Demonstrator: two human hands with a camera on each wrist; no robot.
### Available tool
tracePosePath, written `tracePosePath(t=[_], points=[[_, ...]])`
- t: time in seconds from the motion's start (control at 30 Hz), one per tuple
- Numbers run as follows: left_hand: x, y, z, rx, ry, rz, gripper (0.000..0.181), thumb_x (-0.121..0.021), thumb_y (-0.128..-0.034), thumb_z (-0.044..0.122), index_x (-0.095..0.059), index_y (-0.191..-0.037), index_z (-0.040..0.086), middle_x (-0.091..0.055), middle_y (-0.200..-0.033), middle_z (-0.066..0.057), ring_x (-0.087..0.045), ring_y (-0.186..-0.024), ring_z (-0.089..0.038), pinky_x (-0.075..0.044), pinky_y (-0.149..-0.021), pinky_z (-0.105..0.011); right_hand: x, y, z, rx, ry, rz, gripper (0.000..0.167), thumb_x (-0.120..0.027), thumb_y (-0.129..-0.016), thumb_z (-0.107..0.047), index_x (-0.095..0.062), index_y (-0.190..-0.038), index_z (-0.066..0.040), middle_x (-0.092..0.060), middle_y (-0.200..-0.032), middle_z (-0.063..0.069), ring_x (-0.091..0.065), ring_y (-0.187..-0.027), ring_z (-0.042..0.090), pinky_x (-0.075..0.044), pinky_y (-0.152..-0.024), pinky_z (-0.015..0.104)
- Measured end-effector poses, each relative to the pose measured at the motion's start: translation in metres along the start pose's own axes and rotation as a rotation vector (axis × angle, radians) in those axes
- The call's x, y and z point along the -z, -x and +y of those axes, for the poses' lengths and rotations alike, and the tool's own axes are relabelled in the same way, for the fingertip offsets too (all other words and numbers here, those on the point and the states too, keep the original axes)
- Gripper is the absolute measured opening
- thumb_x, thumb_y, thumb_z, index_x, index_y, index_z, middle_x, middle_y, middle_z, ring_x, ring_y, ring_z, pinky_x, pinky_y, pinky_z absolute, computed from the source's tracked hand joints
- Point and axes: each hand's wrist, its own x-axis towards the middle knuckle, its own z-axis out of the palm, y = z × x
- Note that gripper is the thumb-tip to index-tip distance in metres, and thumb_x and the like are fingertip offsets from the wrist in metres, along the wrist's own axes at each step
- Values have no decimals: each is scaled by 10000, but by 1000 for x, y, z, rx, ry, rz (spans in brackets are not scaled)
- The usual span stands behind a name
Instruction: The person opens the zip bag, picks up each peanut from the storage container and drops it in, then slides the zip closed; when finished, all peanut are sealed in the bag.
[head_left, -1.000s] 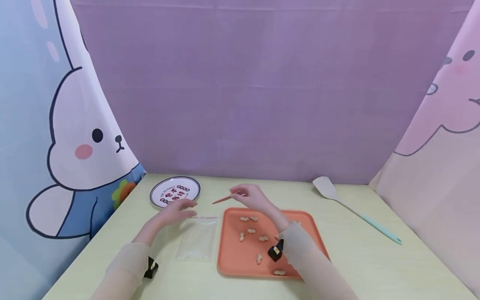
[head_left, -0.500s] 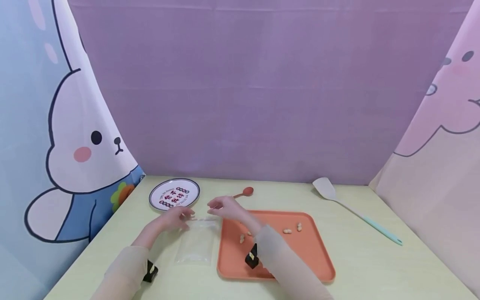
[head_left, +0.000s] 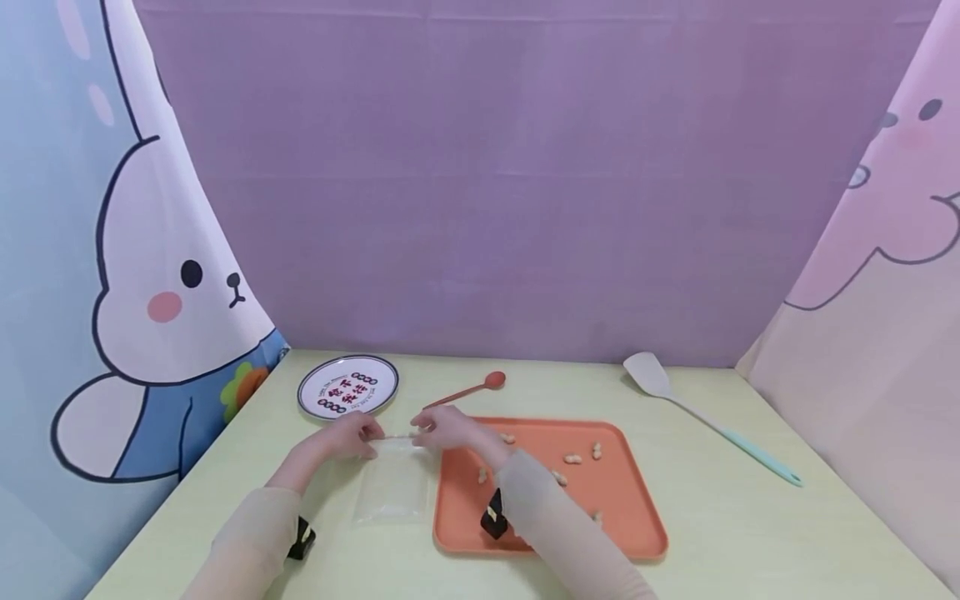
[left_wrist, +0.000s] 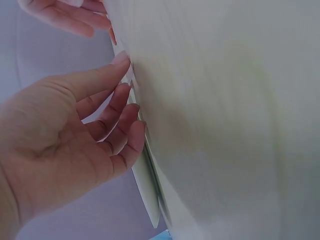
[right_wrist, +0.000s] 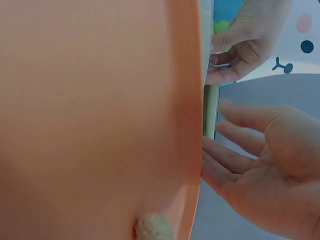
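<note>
A clear zip bag (head_left: 393, 483) lies flat on the table, left of the orange tray (head_left: 633, 542). My left hand (head_left: 347, 437) is bent over the bag's far left corner; in the left wrist view its thumb and index finger come together at the edge. My right hand (head_left: 453, 429) is at the bag's far right corner, over the tray's rim. In the right wrist view its thumb and fingers stand apart, with nothing visible between them. Several peanuts (head_left: 572, 459) lie in the tray, some hidden by the right arm. Beyond the right hand lies a red spoon (head_left: 493, 380).
A white plate (head_left: 384, 379) with a dark rim and red writing stands at the back left. On the right lies a spatula (head_left: 648, 375) with a mint handle. A purple curtain (head_left: 480, 183) hangs behind the table, with printed cloths at both sides.
My right hand has let go of the spoon, which now lies on the table, and has come left and nearer to the bag. The left hand's fingers have bent down onto the bag's corner.
</note>
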Motion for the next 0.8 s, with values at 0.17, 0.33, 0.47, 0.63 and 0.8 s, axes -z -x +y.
tracePosePath(t=[0.17,0.33,0.47,0.63,0.8], points=[[2,-1,3,8,-4,-1,389,-738,-713,-10,-611,-1077,-63,-630,-957,-144,-582,-908,-273,-496,-865,-442,-1,-3,-3,16,62,28,339,-659,-859,-112,-629,-1183,-17,-685,-1061,88,-628,-987,176,-501,-817,209],[0,-2,0,-13,-15,-10,340,-737,-716,-3,-631,-1037,-39,-637,-947,-125,-586,-901,-269,-501,-852,-431,-4,-5,-2,-54,38,21,356,-715,-802,-87,-655,-1148,-22,-685,-996,62,-581,-833,108,-479,-735,188],[-1,-3,-2,-5,-11,-12,278,-741,-710,-1,-643,-970,-9,-645,-913,-83,-591,-877,-233,-506,-848,-418,-7,-5,-2,-106,28,6,334,-753,-767,-82,-690,-1093,-52,-682,-954,26,-520,-748,74,-468,-684,187],[-1,-2,-3,-19,-18,-16,214,-732,-715,-5,-632,-904,-3,-631,-861,-69,-575,-829,-205,-508,-807,-391,-9,-4,-4,-111,28,16,202,-760,-751,-57,-732,-951,-72,-691,-880,10,-525,-714,66,-467,-657,181],[-2,1,-2,3,-22,-26,133,-715,-744,11,-630,-844,31,-613,-811,-23,-545,-779,-143,-494,-751,-315,-10,-3,-6,-114,27,20,114,-753,-762,-57,-742,-872,-84,-685,-819,-13,-518,-678,56,-456,-633,171]])
